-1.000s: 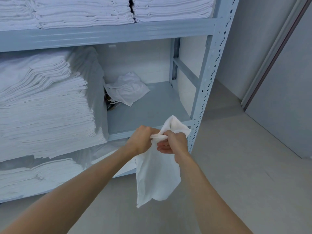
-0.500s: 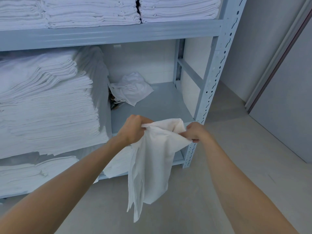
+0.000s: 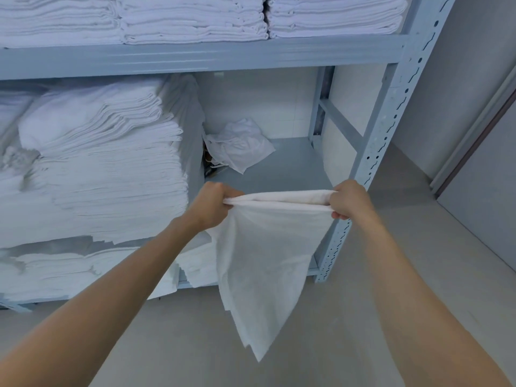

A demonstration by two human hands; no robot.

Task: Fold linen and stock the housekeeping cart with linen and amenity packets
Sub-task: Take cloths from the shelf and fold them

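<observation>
Grey metal rack (image 3: pixel 391 129) with perforated uprights against a white tiled wall (image 3: pixel 259 101). Pale bare floor (image 3: pixel 349 317). Plain grey wall (image 3: pixel 458 79) at right, door frame (image 3: pixel 474 129) beside it. Light flat and cool.

Dark item (image 3: pixel 208 160) behind crumpled cloth (image 3: pixel 240 145) unclear, towel stacks (image 3: pixel 192 20) cut off at top

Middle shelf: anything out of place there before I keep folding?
Yes. A crumpled white cloth lies loose at the back of the middle shelf, beside the tall folded stack, with something dark tucked behind it that I cannot identify. Everything else there is neatly folded.
</observation>
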